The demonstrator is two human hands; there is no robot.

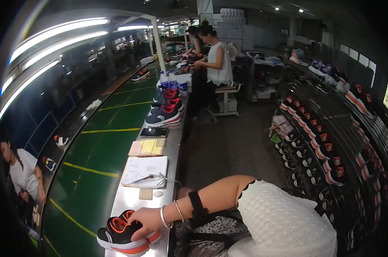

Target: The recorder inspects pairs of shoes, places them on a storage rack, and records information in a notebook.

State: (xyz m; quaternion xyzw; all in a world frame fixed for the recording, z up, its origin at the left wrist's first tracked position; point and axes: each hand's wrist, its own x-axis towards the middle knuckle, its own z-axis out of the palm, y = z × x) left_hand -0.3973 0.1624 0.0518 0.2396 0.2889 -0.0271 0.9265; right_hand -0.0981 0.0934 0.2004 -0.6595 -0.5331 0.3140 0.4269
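Note:
At the bottom of the view, my right hand [147,222] closes on a black sneaker [117,244] with orange lining and a white and orange sole. The thumb presses the shoe's side, and the other fingers reach over toward its collar, partly hidden. Close behind it stands a second sneaker [126,213] in the same colours, partly covered by my hand. Both rest on the pale metal ledge beside the green belt. My left hand is out of view.
Along the ledge lie an open notebook [138,167] with a pen, yellow note slips [150,146], a dark phone [153,132] and navy sneakers [165,116]. Left runs the green belt [110,147]. Shoe racks [314,124] stand right; co-workers [217,58] stand farther along the line.

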